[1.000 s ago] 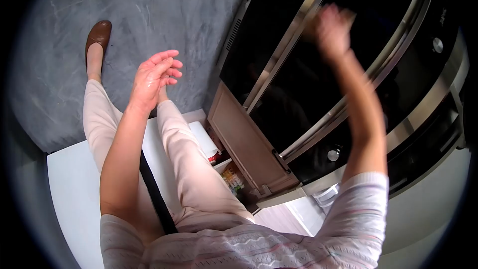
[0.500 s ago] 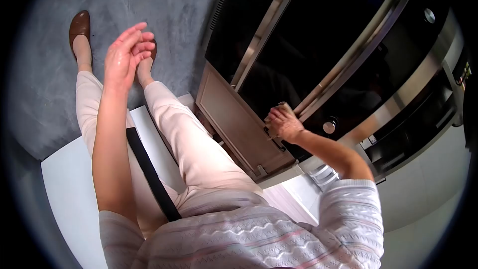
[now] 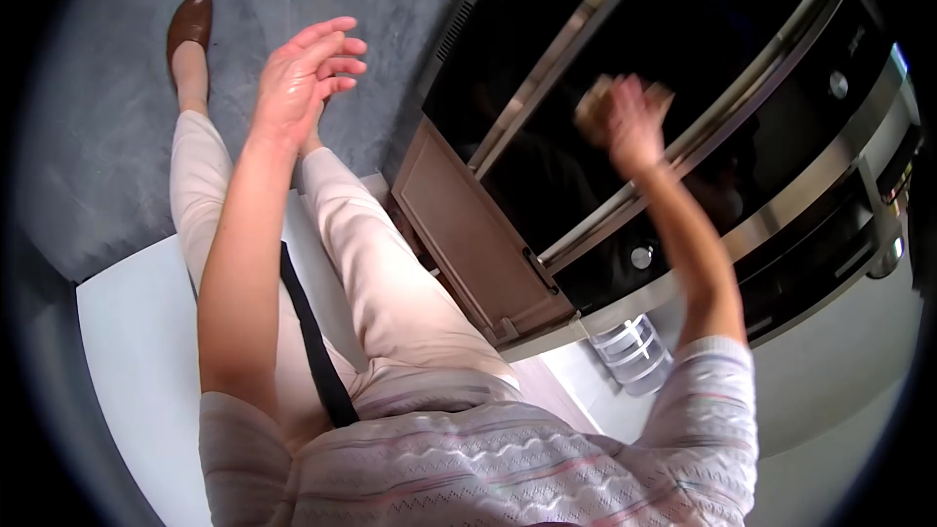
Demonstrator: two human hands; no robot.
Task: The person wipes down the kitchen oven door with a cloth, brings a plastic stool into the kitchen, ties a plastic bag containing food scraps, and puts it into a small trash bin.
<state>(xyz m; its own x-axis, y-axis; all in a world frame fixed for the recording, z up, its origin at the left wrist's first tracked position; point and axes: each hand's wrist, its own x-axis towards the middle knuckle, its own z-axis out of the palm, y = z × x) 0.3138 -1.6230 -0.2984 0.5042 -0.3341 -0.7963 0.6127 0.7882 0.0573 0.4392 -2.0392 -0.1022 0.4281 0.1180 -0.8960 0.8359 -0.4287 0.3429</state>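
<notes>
Far left there's a brown slip-on shoe (image 3: 190,20) on the grey floor (image 3: 107,107), with a white flat surface (image 3: 137,361) lower down, next to pale pink trousers (image 3: 376,273). A black strap (image 3: 317,346) runs down over the trousers.

The left hand (image 3: 295,86) is up in the air, kinda loosely open: fingers spread a bit and softly curled, skin looking shiny, maybe wet. Nothing in it, and it isn't touching anything as far as I can see.

Next over is a brown cabinet door (image 3: 468,234) with a dark handle (image 3: 540,270), right beside the black glass appliance front (image 3: 556,127), metal bars and all.

The right hand (image 3: 634,122) has its fingers closed over a tan cloth (image 3: 595,112), which pokes out on both sides. It's pretty blurry, so can't tell if the cloth actually touches the glass or just hovers in front. Down below there's a round silver knob (image 3: 641,258) and some clear plastic drawers (image 3: 632,356).
</notes>
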